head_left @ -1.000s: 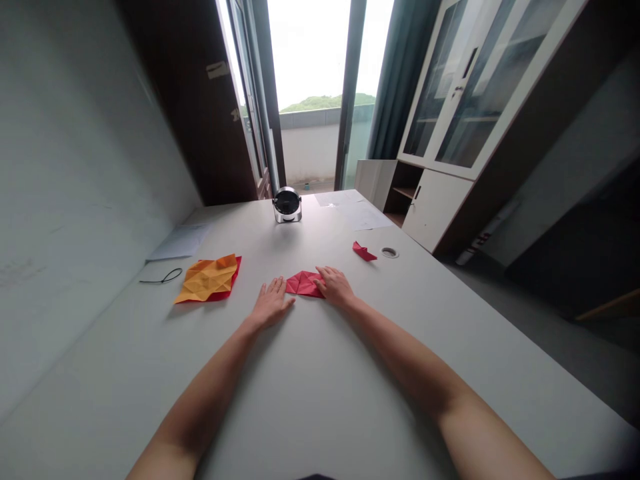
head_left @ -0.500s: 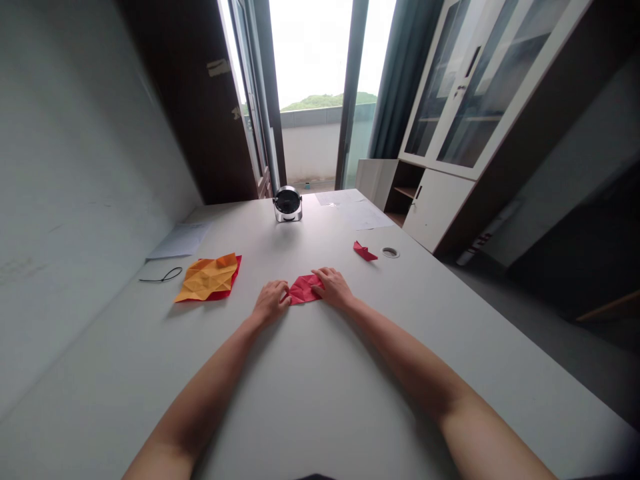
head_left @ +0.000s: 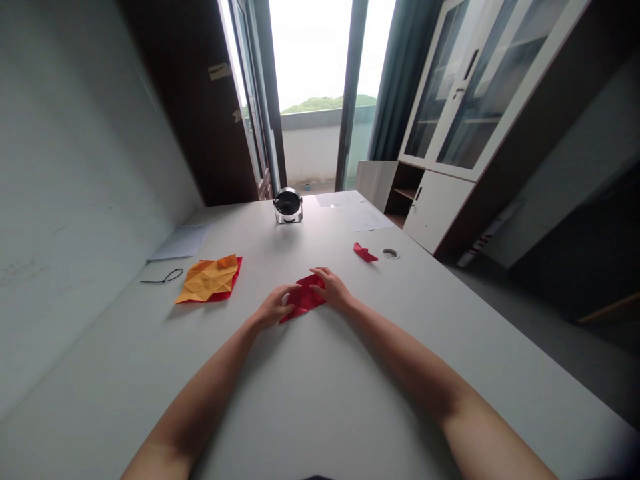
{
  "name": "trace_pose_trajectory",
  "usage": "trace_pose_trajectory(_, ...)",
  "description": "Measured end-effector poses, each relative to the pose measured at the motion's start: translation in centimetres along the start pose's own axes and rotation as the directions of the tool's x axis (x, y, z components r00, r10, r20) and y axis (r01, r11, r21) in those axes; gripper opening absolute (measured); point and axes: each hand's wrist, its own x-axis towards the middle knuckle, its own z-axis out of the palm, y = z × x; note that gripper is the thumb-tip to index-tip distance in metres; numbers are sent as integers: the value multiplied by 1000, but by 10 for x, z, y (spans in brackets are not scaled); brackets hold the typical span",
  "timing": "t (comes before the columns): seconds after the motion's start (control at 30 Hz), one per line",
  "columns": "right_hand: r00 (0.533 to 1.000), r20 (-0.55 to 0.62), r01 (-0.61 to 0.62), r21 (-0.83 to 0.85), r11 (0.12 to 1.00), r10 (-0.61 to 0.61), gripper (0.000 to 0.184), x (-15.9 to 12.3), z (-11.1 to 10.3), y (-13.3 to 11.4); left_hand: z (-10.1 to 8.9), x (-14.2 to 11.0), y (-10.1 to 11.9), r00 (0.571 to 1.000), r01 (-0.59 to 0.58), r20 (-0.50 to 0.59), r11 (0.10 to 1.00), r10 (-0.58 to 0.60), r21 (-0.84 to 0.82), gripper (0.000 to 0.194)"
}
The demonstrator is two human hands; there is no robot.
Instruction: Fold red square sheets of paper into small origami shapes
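A folded sheet of red origami paper [head_left: 303, 300] lies slanted on the white table between my two hands. My left hand [head_left: 274, 307] holds its left end, with fingers curved over the paper and the thumb by the near edge. At the right end, my right hand [head_left: 334, 289] grips the sheet, its thumb on top and its fingers reaching past the far edge. Both palms cover parts of the ends. Beyond my right hand sits a small folded red paper boat [head_left: 365, 252].
Left of my hands are crumpled orange paper [head_left: 207, 280] over red paper [head_left: 237, 279] and a black cord [head_left: 167, 277]. A roll of tape [head_left: 390, 253] lies near the boat. A round black and silver device [head_left: 289, 205] stands at the back. White sheets [head_left: 180, 241] rest by the wall.
The left end of the red paper has swung toward me, and more of its surface shows. My left hand went from lying flat to curling around that end. My right hand has barely shifted.
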Motion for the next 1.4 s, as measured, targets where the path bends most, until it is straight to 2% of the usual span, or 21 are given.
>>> trace_pose_trajectory(0.1, 989, -76, -98, 301, 949, 126, 42, 4, 3, 1, 7, 1, -3, 1000, 17, 1, 996, -17, -83, 57)
trace_pose_trajectory(0.17, 979, -21, -171, 465, 869, 204, 43, 5, 3, 0, 11, 2, -5, 999, 33, -12, 995, -34, -95, 55)
trace_pose_trajectory(0.27, 964, 106, -251, 664, 704, 244, 48, 4, 0, -6, 12, 3, -8, 996, 50, -71, 987, -62, -153, 49)
trace_pose_trajectory(0.4, 956, 186, -281, 799, 532, 227, 51, 3, -5, -16, 10, 4, -8, 989, 51, -111, 927, -99, -372, 56)
trace_pose_trajectory(0.57, 960, 196, -269, 851, 451, 202, 44, 2, -7, -19, 7, 4, -4, 987, 96, -51, 805, -154, -585, 81)
trace_pose_trajectory(0.67, 958, 203, -276, 837, 473, 200, 42, 1, -5, -20, 6, 4, -2, 988, 113, -12, 769, -155, -629, 82)
trace_pose_trajectory(0.73, 959, 211, -281, 802, 527, 191, 41, 0, -4, -22, 6, 4, -2, 986, 112, -16, 742, -164, -660, 80)
trace_pose_trajectory(0.87, 969, 209, -239, 669, 704, 131, 41, -1, -4, -26, 7, 4, -5, 972, 77, -104, 702, -211, -708, 76)
trace_pose_trajectory(1.0, 990, 139, -91, 511, 855, 23, 36, 0, -5, -28, 8, 5, -7, 951, 66, -174, 720, -254, -691, 71)
trace_pose_trajectory(1.13, 992, 116, -7, 441, 897, -50, 32, -1, -2, -30, 8, 5, -7, 942, 71, -204, 753, -265, -654, 67)
trace_pose_trajectory(1.23, 990, 117, 29, 355, 934, -75, 22, -4, 1, -34, 9, 5, -5, 935, 77, -221, 765, -279, -640, 62)
trace_pose_trajectory(1.4, 991, 98, 67, 227, 971, -92, 20, -6, 2, -38, 12, 3, 0, 934, 88, -248, 837, -259, -540, 31)
